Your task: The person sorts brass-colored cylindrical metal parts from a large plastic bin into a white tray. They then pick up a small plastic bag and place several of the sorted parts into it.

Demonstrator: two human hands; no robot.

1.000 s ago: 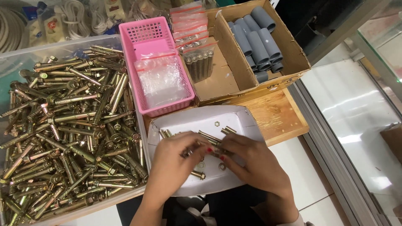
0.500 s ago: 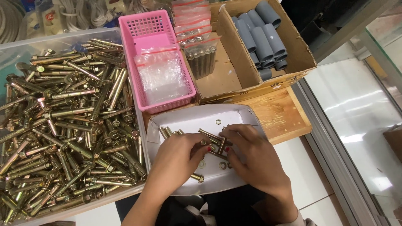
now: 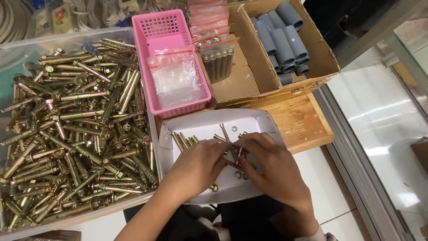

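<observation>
Both my hands work inside a shallow white cardboard tray [image 3: 254,119] in front of me. My left hand [image 3: 198,163] covers a row of brass-coloured anchor bolts [image 3: 185,140] lying in the tray and pinches them. My right hand [image 3: 267,167], with red nails, grips one bolt [image 3: 226,136] that sticks up between the two hands. Loose nuts and washers [image 3: 238,175] lie on the tray floor under my fingers.
A big clear bin [image 3: 71,125] heaped with the same bolts fills the left. Behind the tray stand a pink plastic basket [image 3: 154,31] of small clear bags, a cardboard box [image 3: 312,42] with grey pipe sleeves and bagged bolts [image 3: 216,62], and a wooden ledge [image 3: 298,122].
The bolt between my hands has swung from lying flat to pointing upward. My hands shifted slightly up in the tray; the view drifted a little.
</observation>
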